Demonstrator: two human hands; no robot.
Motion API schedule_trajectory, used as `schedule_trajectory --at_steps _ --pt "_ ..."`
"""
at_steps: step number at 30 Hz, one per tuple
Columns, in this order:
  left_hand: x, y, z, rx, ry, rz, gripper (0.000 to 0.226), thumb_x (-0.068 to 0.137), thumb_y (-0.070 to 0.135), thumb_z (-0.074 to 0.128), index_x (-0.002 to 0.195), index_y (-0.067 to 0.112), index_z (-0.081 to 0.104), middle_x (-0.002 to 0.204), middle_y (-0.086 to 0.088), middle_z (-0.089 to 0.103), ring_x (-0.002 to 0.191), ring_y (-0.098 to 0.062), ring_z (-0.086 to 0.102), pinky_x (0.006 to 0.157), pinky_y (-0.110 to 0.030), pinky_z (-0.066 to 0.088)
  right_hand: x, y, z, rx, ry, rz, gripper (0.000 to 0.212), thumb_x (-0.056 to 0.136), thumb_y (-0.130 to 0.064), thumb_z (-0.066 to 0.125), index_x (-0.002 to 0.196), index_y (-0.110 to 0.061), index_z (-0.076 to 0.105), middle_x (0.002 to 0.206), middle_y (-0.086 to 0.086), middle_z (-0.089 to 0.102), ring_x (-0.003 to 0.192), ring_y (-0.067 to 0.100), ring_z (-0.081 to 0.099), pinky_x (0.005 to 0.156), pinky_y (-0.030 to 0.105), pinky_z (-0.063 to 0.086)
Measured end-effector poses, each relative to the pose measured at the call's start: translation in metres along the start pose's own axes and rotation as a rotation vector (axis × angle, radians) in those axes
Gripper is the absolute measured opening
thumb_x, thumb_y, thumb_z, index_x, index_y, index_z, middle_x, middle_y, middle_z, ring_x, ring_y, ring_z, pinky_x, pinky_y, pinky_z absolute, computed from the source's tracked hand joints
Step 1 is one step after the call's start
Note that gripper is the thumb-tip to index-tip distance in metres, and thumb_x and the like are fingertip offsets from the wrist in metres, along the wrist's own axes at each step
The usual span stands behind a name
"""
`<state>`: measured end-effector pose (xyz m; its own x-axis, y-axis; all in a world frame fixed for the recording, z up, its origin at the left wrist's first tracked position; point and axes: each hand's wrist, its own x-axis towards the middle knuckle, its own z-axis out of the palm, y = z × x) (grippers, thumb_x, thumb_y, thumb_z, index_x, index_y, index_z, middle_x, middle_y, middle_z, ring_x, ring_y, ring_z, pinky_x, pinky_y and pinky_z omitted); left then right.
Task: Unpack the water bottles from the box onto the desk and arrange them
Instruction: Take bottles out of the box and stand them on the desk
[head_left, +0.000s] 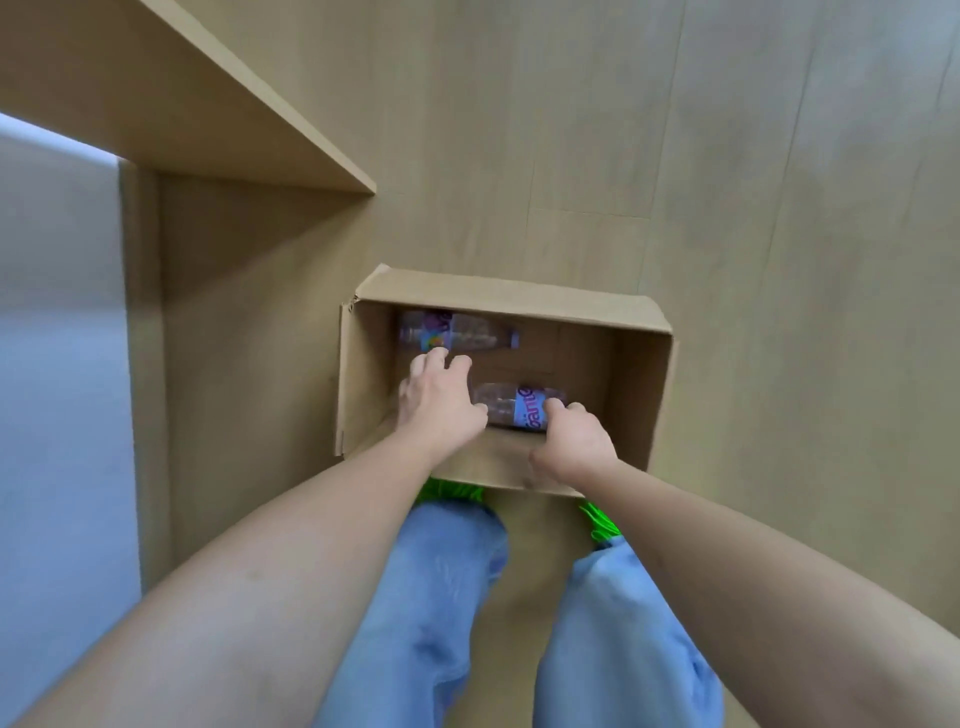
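soft even indoor light — slight motion blur overall, wide-angle bending at edges, box (641, 364) interior shadowed.

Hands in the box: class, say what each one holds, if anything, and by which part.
The right hand grips the near bottle around its label. The left hand holds nothing.

We reach both bare arms downward: our left hand (439, 397) spreads its fingers loosely, our right hand (574, 441) curls its fingers.
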<state>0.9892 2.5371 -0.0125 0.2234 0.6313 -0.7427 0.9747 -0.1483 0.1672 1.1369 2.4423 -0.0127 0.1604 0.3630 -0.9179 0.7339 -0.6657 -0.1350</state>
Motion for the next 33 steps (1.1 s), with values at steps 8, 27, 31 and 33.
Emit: schedule_trajectory --at_steps 8,27,31,33 --pt "0.102 -0.017 0.045 0.23 -0.019 0.163 0.08 0.074 0.028 0.071 0.146 0.023 0.035 0.153 -0.002 0.031 0.141 -0.029 0.024 0.114 -0.044 0.028 0.11 0.002 0.056 -0.189 0.066 -0.132 0.061 0.072 -0.028 0.071 0.129 -0.017 0.05 0.12 0.012 0.053 0.114 0.034 0.048 0.09 0.045 0.044" --pt "0.097 -0.037 0.082 0.217 -0.051 0.102 0.058 0.068 0.024 0.078 0.118 0.015 0.048 0.113 -0.01 0.056 0.104 -0.033 0.055 0.073 -0.04 0.048 0.122 0.003 0.061 -0.412 0.046 -0.145 0.053 0.076 -0.018 0.064 0.126 -0.017 0.046 0.123 0.012 0.054 0.114 0.035 0.05 0.092 0.048 0.042" --pt "0.038 -0.025 0.041 0.097 -0.009 0.106 0.046 0.067 0.017 0.073 0.104 0.016 0.045 0.101 -0.008 0.052 0.094 -0.031 0.052 0.07 -0.041 0.048 0.06 0.009 0.03 -0.37 0.06 -0.122 0.052 0.074 -0.018 0.068 0.12 -0.019 0.044 0.121 0.009 0.051 0.113 0.033 0.047 0.089 0.048 0.039" --pt "0.01 -0.013 0.011 0.081 -0.017 0.103 0.046 0.066 0.014 0.073 0.1 0.017 0.043 0.099 -0.005 0.049 0.092 -0.029 0.051 0.067 -0.038 0.045 0.022 0.012 0.011 -0.319 0.051 -0.088 0.052 0.074 -0.022 0.07 0.118 -0.019 0.043 0.12 0.008 0.05 0.112 0.032 0.046 0.086 0.047 0.039"
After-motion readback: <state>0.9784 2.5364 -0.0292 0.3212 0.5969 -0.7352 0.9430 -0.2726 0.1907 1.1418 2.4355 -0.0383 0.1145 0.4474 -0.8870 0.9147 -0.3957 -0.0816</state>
